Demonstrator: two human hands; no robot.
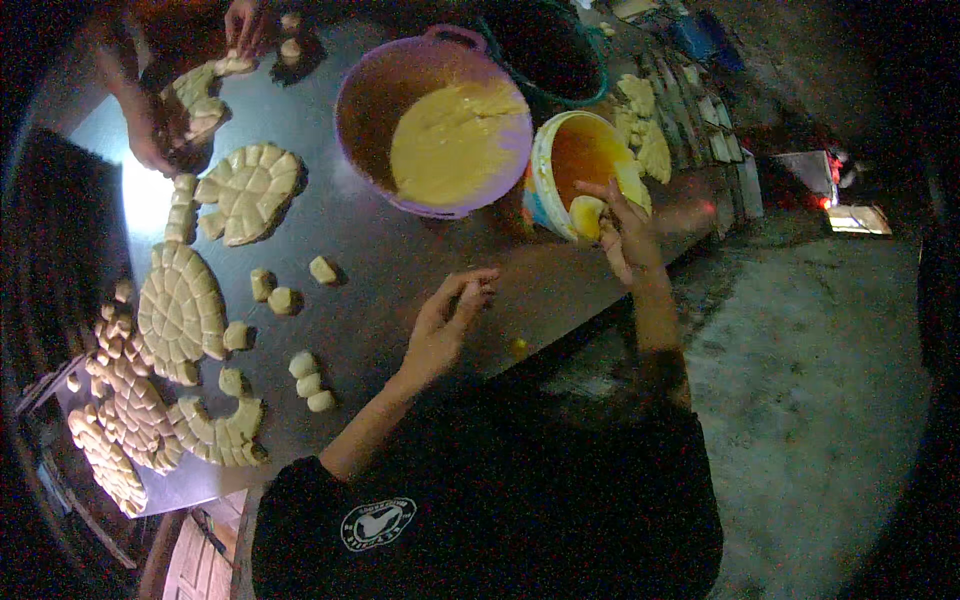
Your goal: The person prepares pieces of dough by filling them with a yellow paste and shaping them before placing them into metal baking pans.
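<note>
Dim room, grey floor [810, 400] along the right; dark, smooth tabletop [380, 265] with a bright glare at its far left. Right hand [628, 235]: at the mouth of a round white-rimmed bucket [548, 165], thumb and fingers pinching a pale yellow lump [587, 215] at the near side of the opening; other fingers extended toward the interior, which is orange and yellow. Left hand [450, 320]: above the tabletop, left of the right hand and well apart from it, fingers bent together with the thumb close by; cannot tell whether anything is between them. Purple basin [360, 150], one handle visible at the far rim, stands just left of the bucket and contains a broad yellow mass [450, 145]. Beyond it, a dark tub with a green rim [602, 85]. Loose dough pieces [284, 301] lie left of the left hand, three in a short row [308, 381] nearer the wearer. Further left, a round cluster of cut dough [182, 305], with more clusters around it. Far left corner: a co-worker's hands [150, 140] at further dough. Flattened yellowish slabs [648, 130] lie beyond the bucket.
</note>
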